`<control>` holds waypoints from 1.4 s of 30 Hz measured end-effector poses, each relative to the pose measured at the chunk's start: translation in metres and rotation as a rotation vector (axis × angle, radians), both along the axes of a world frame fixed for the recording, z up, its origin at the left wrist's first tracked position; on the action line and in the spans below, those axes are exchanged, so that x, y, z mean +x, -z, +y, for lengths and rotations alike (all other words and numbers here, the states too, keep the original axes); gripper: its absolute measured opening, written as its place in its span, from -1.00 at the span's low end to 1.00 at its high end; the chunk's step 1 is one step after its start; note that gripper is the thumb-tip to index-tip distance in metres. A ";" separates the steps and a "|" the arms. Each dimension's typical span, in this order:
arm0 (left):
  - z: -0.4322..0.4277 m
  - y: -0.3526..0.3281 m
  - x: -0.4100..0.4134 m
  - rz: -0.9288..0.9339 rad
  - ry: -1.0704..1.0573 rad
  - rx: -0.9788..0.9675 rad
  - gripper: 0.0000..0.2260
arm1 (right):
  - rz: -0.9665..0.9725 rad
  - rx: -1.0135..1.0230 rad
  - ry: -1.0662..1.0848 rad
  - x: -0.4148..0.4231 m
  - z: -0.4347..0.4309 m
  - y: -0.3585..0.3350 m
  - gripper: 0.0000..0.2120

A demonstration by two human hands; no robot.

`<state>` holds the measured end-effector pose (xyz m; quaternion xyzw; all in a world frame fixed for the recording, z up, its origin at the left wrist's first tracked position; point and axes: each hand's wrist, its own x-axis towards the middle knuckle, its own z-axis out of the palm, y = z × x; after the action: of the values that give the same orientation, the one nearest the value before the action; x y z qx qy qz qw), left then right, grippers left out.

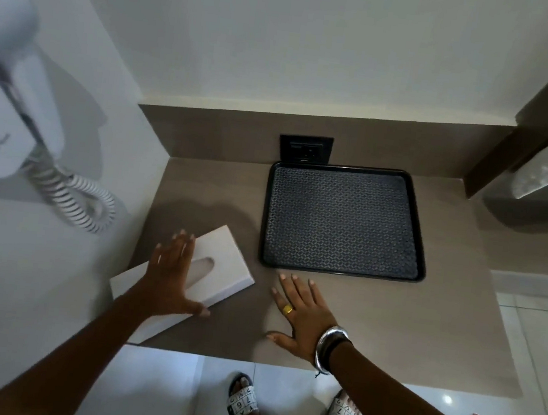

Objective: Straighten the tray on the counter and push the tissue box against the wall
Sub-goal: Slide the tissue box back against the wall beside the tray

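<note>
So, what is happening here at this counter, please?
A person stands at a brown counter. The left hand lies flat on top of a white tissue box, which sits at an angle near the left wall, not yet flush with it. The right hand rests open on the counter, just in front of the black tray and not touching it. The tray lies close to the back wall, below a socket.

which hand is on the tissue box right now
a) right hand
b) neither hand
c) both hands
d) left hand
d: the left hand lies flat on top of the white tissue box, while the right hand rests on the bare counter just in front of the black tray, touching neither.
</note>
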<state>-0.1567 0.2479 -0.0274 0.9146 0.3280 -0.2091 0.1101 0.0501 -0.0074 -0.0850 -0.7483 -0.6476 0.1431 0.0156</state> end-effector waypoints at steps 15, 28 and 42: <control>0.011 0.008 -0.001 -0.173 -0.257 -0.008 0.28 | -0.021 -0.058 -0.055 -0.003 0.014 0.009 -0.17; 0.091 0.008 0.081 -0.290 -0.868 0.097 0.20 | 0.013 -0.073 -0.050 -0.001 0.016 0.020 -0.06; 0.065 0.019 0.063 -0.444 -0.447 0.302 -0.03 | -0.004 -0.110 -0.051 -0.001 0.018 0.018 -0.09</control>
<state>-0.0939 0.3128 -0.0464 0.8492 0.5157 0.0752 0.0852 0.0490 0.0105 -0.1027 -0.7317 -0.6575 0.1772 -0.0305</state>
